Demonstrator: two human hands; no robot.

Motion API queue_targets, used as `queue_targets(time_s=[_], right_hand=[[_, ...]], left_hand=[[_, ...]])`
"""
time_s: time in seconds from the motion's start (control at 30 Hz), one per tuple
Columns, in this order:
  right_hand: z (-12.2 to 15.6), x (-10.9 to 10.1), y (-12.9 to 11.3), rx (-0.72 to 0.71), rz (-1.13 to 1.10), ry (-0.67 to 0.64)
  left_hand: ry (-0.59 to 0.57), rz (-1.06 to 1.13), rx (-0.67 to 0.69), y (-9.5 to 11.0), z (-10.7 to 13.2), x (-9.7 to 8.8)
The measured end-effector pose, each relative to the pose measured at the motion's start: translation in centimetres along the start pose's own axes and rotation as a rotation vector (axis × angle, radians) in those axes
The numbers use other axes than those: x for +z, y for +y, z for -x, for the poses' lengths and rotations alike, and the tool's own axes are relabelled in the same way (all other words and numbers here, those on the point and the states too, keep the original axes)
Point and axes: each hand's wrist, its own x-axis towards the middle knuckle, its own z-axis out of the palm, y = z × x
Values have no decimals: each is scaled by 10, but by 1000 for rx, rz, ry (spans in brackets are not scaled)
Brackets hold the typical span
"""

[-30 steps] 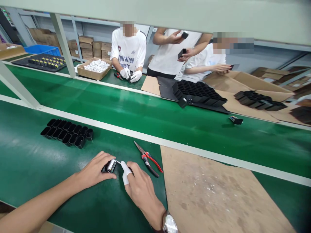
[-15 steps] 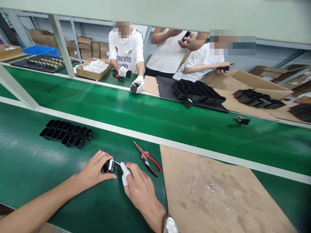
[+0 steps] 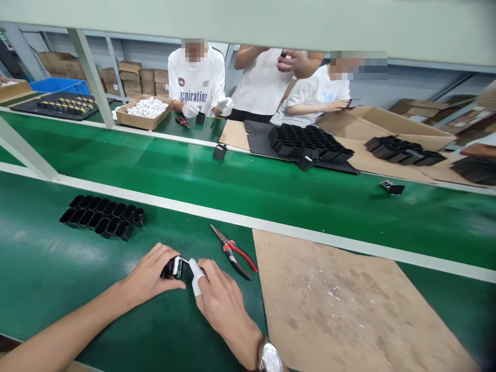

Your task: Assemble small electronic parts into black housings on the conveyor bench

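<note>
My left hand (image 3: 153,271) is closed around a small black plastic case (image 3: 169,268). A white part and a green circuit board (image 3: 179,268) show at its open end, which faces right. In my right hand (image 3: 220,289), a slim tool with a thin metal shaft (image 3: 185,260) is gripped; its handle is mostly hidden. The shaft's tip meets the upper edge of the case opening. White covers wrap my right thumb or finger. Red-and-black long-nose pliers (image 3: 233,252) lie on the green table beyond my right hand.
Several empty black cases (image 3: 103,214) stand in rows at left. A cardboard sheet (image 3: 349,305) lies at right. Past a white rail (image 3: 194,209) runs a green belt (image 3: 248,178) carrying a black case (image 3: 219,151) and a board piece (image 3: 392,187). Co-workers sit opposite.
Across the belt, a co-worker's gloved hand has let go of a black case and drawn back. The board piece on the belt has shifted slightly right. My hands stay nearly the same.
</note>
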Motion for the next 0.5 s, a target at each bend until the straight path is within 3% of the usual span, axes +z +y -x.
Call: queue_targets(time_s=[0.2, 0.5], right_hand=[[-2, -2, 0, -37, -38, 17], [-3, -7, 5, -39, -22, 37]], left_hand=[[-74, 30, 0, 1, 0, -3], [-74, 45, 2, 1, -1, -5]])
